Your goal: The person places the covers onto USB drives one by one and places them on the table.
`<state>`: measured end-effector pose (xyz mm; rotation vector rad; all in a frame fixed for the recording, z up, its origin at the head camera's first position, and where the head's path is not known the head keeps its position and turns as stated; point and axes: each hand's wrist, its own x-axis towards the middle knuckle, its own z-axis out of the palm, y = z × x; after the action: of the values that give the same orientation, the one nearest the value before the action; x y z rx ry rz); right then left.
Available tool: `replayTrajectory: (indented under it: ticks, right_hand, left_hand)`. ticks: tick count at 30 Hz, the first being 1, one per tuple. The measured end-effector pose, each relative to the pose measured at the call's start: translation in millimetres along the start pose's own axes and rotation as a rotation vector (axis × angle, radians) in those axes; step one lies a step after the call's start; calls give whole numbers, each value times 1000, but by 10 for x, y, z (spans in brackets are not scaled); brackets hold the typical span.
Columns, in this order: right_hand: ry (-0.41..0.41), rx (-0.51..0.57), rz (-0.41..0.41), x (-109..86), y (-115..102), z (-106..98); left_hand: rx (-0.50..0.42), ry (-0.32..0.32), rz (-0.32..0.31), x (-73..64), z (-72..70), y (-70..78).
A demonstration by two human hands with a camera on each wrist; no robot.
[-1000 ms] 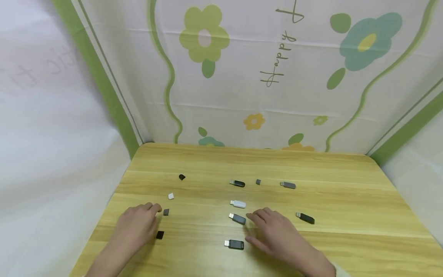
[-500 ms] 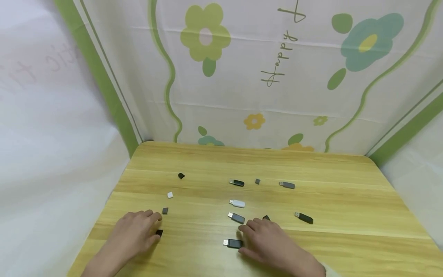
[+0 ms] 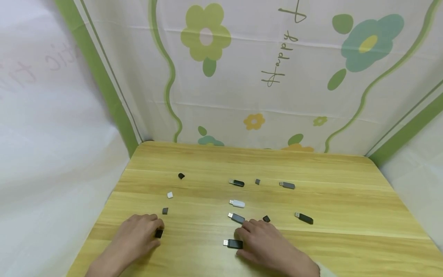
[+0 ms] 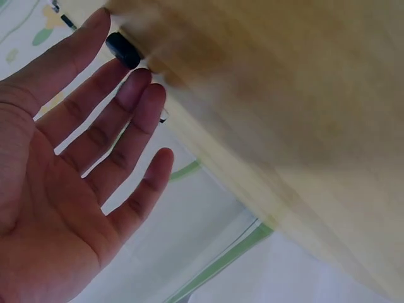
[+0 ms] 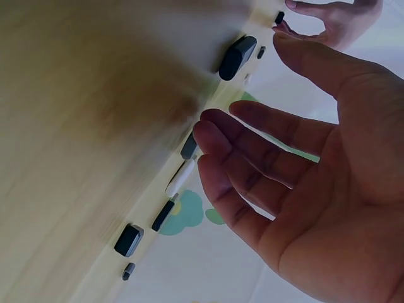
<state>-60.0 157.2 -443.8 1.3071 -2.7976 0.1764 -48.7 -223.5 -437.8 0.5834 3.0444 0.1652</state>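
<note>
My left hand (image 3: 133, 236) is at the table's left side, thumb and index finger on either side of a small black cap (image 4: 123, 50). In the left wrist view the index fingertip is right at the cap, and the thumb stands apart from it. My right hand (image 3: 264, 244) reaches around the rear end of a black USB stick (image 3: 235, 244) whose metal plug points left. In the right wrist view that stick lies beyond the spread thumb and fingers. A grey USB stick (image 3: 237, 218) lies just behind the right fingertips. A loose black cap (image 3: 266, 219) sits beside that hand's knuckles.
On the wooden table (image 3: 194, 250) lie a white USB stick (image 3: 237, 203), a dark one (image 3: 237, 183), a grey one (image 3: 287, 185) and a black one (image 3: 304, 218). Loose caps include grey (image 3: 165, 211), white (image 3: 170, 195), black (image 3: 181, 176) and another grey cap (image 3: 257, 181).
The right hand has moved down and left from beside the grey stick to the black stick, uncovering a black cap. The left hand has come down to the lowest black cap.
</note>
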Motion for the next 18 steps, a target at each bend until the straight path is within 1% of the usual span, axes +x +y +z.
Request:
replayTrajectory:
  ticks: [4,11,18]
  right_hand:
    - [8,9,-14,0,-8,21]
    - [-49,44,3,44,-40,30]
    - [-61,43,2,116,-94,38]
  left_hand:
    - [5,9,0,2,6,14]
    - [-8,5,-11,12,9,22]
    - [-17,21,-15,33,29,14]
